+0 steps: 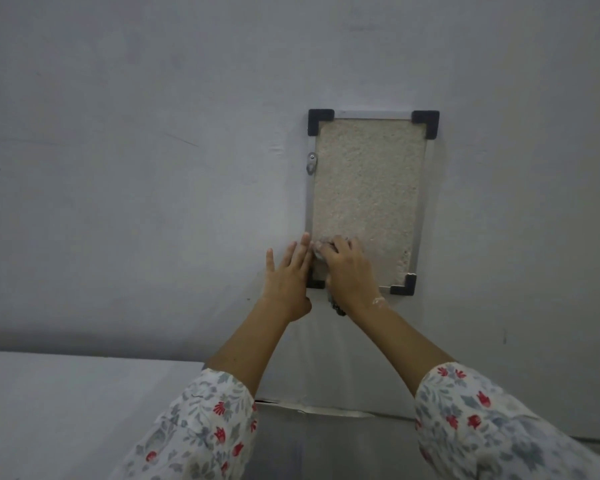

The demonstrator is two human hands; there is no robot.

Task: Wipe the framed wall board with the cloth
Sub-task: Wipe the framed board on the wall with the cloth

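Floral sleeves [201, 434] are reaching upward. Left hand [286, 275], fingers straight, is pressing flat beside the frame's lower-left corner. Right hand [349, 271] is gripping a cloth [321, 250] against the wall-mounted framed board [368, 188], near its lower-left corner.

Bare wall [153, 168] lies open left, right and above the framed wall board [368, 188]. Black corner caps [426, 122] and a metal clip [311, 164] project along its frame.

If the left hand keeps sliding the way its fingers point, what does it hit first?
Probably the hanger clip on the board's left frame edge; the left hand lies flat beside that edge, fingers pointing up along it.
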